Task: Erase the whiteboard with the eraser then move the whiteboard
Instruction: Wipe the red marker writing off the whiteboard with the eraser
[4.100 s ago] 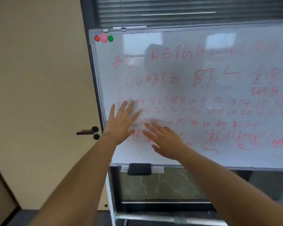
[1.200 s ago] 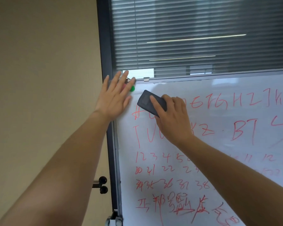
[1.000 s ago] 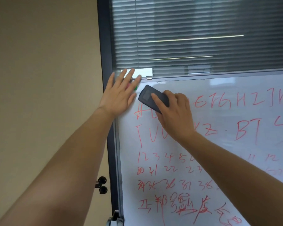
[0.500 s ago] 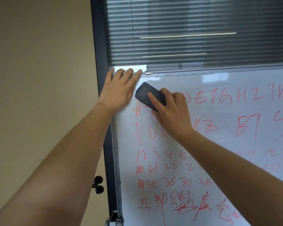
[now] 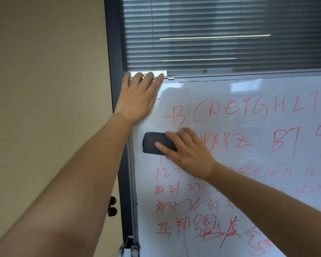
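I'm pressing the eraser (image 5: 157,145), light and rigid, with my right hand (image 5: 188,152), fingers curled on it; left hand (image 5: 137,101), fingers straight, bracing the slick whiteboard (image 5: 248,191).

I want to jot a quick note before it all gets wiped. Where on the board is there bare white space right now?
On the whiteboard, a bare band runs between the top frame and the letter row. A smaller patch lies between the left hand and the eraser, held by the right hand. Everything below and right of the eraser is crowded with red writing.
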The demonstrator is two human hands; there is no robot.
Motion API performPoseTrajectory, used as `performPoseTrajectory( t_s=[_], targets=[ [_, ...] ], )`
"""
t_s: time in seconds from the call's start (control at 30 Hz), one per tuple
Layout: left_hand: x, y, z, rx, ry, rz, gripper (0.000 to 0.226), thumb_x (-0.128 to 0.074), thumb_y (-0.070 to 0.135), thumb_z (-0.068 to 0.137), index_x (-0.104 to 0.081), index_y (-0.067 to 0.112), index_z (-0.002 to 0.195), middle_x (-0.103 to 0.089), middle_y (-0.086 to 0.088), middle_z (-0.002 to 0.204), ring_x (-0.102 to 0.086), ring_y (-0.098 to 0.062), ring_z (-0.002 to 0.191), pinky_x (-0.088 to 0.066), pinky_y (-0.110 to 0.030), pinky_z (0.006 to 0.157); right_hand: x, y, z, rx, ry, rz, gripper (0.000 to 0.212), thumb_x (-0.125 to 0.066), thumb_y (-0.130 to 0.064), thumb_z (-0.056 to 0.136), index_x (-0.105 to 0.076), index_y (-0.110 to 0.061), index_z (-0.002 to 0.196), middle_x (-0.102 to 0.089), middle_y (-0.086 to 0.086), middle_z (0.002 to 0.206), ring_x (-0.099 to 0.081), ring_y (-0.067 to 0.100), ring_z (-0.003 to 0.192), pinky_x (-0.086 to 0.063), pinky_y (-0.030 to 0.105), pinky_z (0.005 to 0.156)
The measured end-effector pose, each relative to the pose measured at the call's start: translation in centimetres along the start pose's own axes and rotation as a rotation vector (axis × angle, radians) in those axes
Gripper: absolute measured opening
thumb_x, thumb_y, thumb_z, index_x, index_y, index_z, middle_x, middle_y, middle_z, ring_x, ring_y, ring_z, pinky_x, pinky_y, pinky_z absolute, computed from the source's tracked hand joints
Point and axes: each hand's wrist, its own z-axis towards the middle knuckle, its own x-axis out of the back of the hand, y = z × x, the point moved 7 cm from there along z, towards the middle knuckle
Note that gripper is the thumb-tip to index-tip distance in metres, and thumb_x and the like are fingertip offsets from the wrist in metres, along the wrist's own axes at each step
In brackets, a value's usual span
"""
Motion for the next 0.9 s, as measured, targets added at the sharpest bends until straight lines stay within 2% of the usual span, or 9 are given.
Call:
performPoseTrajectory(
  t_s=[0.13, 0.27, 0.53, 0.67, 0.77, 0.9],
  targets=[
    [0.0, 0.1, 0.0, 0.012, -0.018, 0.002, 0.050, -0.028, 0.027, 0.098, -0.040, 0.012, 0.144, -0.054, -0.015, 0.128, -0.051, -0.038, 0.111, -0.036, -0.059, 0.101, 0.3, 1.6, 0.3, -0.051, 0.025, -0.004, 0.053, -0.065, -0.011, 0.082, -0.050, -0.018, 0.132, -0.057, 0.021, 0.117, -0.047, 0.034, 0.093, -0.038, 0.049, 0.089],
    [0.1, 0.1, 0.1, 0.019, -0.015, -0.002, 0.050, -0.028, 0.026, 0.097, -0.042, 0.012, 0.143, -0.055, -0.015, 0.126, -0.051, -0.038, 0.108, -0.038, -0.058, 0.099, 1.1, 4.2, 1.0, -0.156, 0.063, -0.048, 0.045, -0.062, -0.008, 0.082, -0.063, -0.019, 0.126, -0.063, 0.021, 0.112, -0.050, 0.032, 0.085, -0.038, 0.045, 0.082],
    [0.4, 0.3, 0.3, 0.023, 0.056, -0.007, 0.045, -0.035, 0.019, 0.096, -0.048, 0.011, 0.138, -0.058, -0.014, 0.119, -0.054, -0.038, 0.101, -0.041, -0.055, 0.094, 2.3, 10.7, 0.8, -0.413, 0.067, -0.181, 0.050, -0.069, -0.018, 0.082, -0.059, -0.022, 0.130, -0.060, 0.020, 0.115, -0.051, 0.034, 0.085, -0.032, 0.044, 0.081],
    [0.4, 0.4, 0.4, 0.043, 0.050, -0.019, 0.045, -0.033, 0.020, 0.096, -0.048, 0.010, 0.137, -0.059, -0.014, 0.117, -0.054, -0.039, 0.100, -0.041, -0.056, 0.094, 2.1, 10.9, 0.3, -0.516, 0.113, -0.200, 0.045, -0.069, -0.022, 0.085, -0.060, -0.023, 0.129, -0.060, 0.018, 0.112, -0.050, 0.033, 0.084, -0.031, 0.043, 0.081],
    [0.4, 0.3, 0.3, 0.060, 0.030, -0.032, 0.046, -0.030, 0.022, 0.096, -0.048, 0.010, 0.137, -0.058, -0.015, 0.118, -0.054, -0.039, 0.101, -0.039, -0.056, 0.094, 1.8, 9.6, 0.3, -0.532, 0.130, -0.141, 0.038, -0.062, -0.030, 0.092, -0.061, -0.020, 0.129, -0.060, 0.020, 0.109, -0.051, 0.033, 0.084, -0.032, 0.044, 0.081],
    [0.4, 0.2, 0.4, 0.058, 0.014, -0.033, 0.048, -0.029, 0.023, 0.096, -0.047, 0.009, 0.138, -0.058, -0.016, 0.120, -0.053, -0.040, 0.104, -0.039, -0.056, 0.095, 1.3, 7.2, 0.2, -0.438, 0.127, -0.102, 0.036, -0.057, -0.032, 0.095, -0.063, -0.019, 0.127, -0.062, 0.021, 0.109, -0.050, 0.033, 0.084, -0.033, 0.043, 0.079]
  ],
)
